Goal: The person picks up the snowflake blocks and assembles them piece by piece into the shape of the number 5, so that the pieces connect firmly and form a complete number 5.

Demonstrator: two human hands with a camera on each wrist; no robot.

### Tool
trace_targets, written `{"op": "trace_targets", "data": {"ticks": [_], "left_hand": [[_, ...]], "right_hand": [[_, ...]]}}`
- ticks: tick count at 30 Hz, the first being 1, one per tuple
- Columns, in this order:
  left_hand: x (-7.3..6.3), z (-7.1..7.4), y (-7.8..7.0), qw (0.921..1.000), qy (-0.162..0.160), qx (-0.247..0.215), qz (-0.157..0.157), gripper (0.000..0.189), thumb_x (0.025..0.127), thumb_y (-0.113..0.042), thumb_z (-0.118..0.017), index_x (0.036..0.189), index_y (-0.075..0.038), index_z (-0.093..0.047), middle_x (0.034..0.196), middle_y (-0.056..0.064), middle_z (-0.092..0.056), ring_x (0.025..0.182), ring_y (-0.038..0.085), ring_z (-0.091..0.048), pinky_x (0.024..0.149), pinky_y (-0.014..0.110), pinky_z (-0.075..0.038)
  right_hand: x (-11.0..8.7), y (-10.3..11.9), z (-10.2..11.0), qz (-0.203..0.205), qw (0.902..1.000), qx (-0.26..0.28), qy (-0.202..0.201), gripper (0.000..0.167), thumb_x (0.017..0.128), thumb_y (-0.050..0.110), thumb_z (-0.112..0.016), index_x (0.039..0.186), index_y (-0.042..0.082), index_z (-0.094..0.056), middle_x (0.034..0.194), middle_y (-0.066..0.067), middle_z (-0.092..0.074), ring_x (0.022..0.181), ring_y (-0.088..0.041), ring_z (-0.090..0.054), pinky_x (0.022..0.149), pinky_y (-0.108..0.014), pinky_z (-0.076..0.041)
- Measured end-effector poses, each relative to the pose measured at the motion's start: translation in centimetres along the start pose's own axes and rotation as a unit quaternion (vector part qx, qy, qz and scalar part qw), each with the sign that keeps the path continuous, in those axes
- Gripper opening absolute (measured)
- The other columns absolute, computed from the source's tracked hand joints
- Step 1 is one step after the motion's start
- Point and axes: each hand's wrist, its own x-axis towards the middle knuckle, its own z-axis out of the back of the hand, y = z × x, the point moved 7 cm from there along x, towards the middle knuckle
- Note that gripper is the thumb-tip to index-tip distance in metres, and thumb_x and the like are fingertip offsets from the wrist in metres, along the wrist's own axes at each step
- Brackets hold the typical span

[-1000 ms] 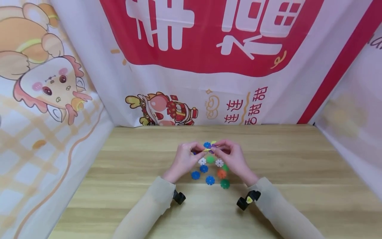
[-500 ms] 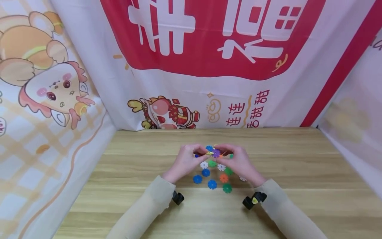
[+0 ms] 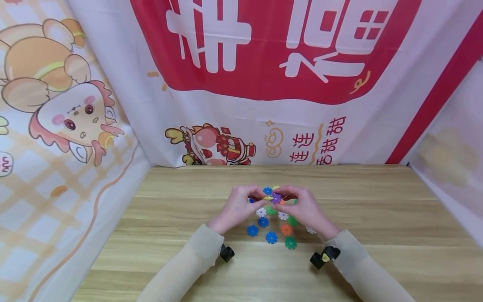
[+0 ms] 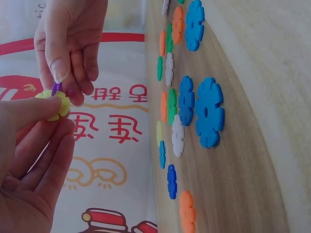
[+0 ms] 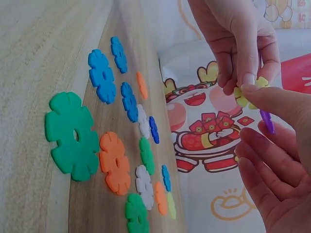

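Between finger and thumb, my left hand (image 3: pixel 237 209) pinches a yellow notched snowflake disc (image 4: pixel 64 108). A purple snowflake disc (image 3: pixel 276 198) is pinched by my right hand (image 3: pixel 307 210), its notched edge meeting the yellow one. In the left wrist view the purple disc stands edge-on, crosswise to the yellow disc. Both hands are raised above the table at the far side of the scattered discs. The right thumb overlaps the yellow disc (image 5: pixel 243 98) in the right wrist view, and part of the purple disc is hidden there.
On the wooden table (image 3: pixel 181 235) lie several loose discs, among them a blue disc (image 3: pixel 271 238), a green disc (image 3: pixel 291 243), an orange disc (image 3: pixel 286 229) and a white disc (image 3: pixel 261 212). A printed cloth (image 3: pixel 211 100) hangs behind the table's far edge.
The purple disc has turned its flat face more towards the head camera. My right fingers have shifted slightly right, uncovering more of it. The whole head view has moved a little.
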Motion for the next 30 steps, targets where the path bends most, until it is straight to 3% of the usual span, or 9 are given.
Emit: {"op": "trace_targets", "data": {"ticks": [5, 8, 12, 16, 21, 26, 30], "left_hand": [[-0.1, -0.2, 0.2, 1.0000, 0.007, 0.001, 0.005, 0.007, 0.093, -0.012, -0.077, 0.099, -0.014, -0.075, 0.097, -0.008, -0.072, 0.087, 0.004, -0.067, 0.079, 0.024, -0.057], [0.0, -0.2, 0.7, 0.9996, 0.026, -0.002, 0.015, 0.016, 0.092, -0.017, -0.078, 0.108, -0.013, -0.074, 0.104, -0.005, -0.073, 0.094, 0.011, -0.069, 0.084, 0.030, -0.057], [-0.2, 1.0, 2.3, 0.9974, 0.043, 0.008, 0.057, 0.032, 0.090, -0.022, -0.081, 0.119, -0.013, -0.072, 0.117, 0.001, -0.072, 0.108, 0.021, -0.067, 0.095, 0.041, -0.053], [-0.7, 2.5, 4.8, 0.9890, 0.063, 0.064, 0.117, 0.038, 0.088, -0.022, -0.083, 0.123, -0.012, -0.072, 0.122, 0.001, -0.070, 0.115, 0.025, -0.063, 0.099, 0.044, -0.050], [-1.5, 2.7, 6.8, 0.9741, 0.116, 0.116, 0.156, 0.044, 0.085, -0.020, -0.085, 0.124, -0.006, -0.071, 0.123, 0.006, -0.069, 0.113, 0.027, -0.062, 0.098, 0.043, -0.050], [-2.0, 1.9, 7.8, 0.9643, 0.152, 0.133, 0.171, 0.042, 0.084, -0.021, -0.086, 0.120, -0.006, -0.072, 0.116, 0.005, -0.069, 0.105, 0.021, -0.062, 0.095, 0.039, -0.051], [-1.7, 1.5, 8.1, 0.9618, 0.164, 0.141, 0.168, 0.036, 0.083, -0.019, -0.087, 0.113, -0.006, -0.074, 0.107, 0.002, -0.067, 0.097, 0.017, -0.060, 0.091, 0.036, -0.052]], "right_hand": [[-0.1, -0.3, 0.0, -0.001, 1.0000, 0.003, -0.001, 0.042, 0.085, 0.032, -0.086, 0.120, 0.013, -0.072, 0.110, 0.005, -0.072, 0.097, -0.017, -0.067, 0.088, -0.054, -0.055], [0.0, -0.7, 0.1, -0.013, 0.9999, 0.001, -0.004, 0.042, 0.085, 0.033, -0.086, 0.120, 0.015, -0.072, 0.110, 0.006, -0.072, 0.098, -0.018, -0.066, 0.089, -0.052, -0.055], [0.1, -1.6, 0.7, -0.043, 0.9989, 0.001, -0.018, 0.043, 0.084, 0.035, -0.087, 0.120, 0.017, -0.073, 0.108, 0.006, -0.072, 0.099, -0.018, -0.066, 0.088, -0.047, -0.055], [0.1, -2.2, 1.5, -0.069, 0.9972, 0.005, -0.029, 0.043, 0.083, 0.034, -0.087, 0.121, 0.020, -0.072, 0.108, 0.005, -0.072, 0.099, -0.020, -0.065, 0.085, -0.043, -0.056], [0.0, -2.5, 2.1, -0.078, 0.9964, 0.011, -0.030, 0.040, 0.084, 0.030, -0.087, 0.120, 0.022, -0.071, 0.109, 0.005, -0.072, 0.099, -0.019, -0.065, 0.085, -0.042, -0.056], [-0.1, -2.6, 2.1, -0.069, 0.9972, 0.018, -0.022, 0.039, 0.084, 0.028, -0.087, 0.119, 0.020, -0.072, 0.109, 0.006, -0.073, 0.098, -0.019, -0.066, 0.086, -0.042, -0.056], [-0.1, -2.8, 2.3, -0.069, 0.9972, 0.014, -0.024, 0.035, 0.085, 0.026, -0.086, 0.117, 0.023, -0.072, 0.109, 0.006, -0.073, 0.097, -0.019, -0.066, 0.085, -0.041, -0.056]]}}
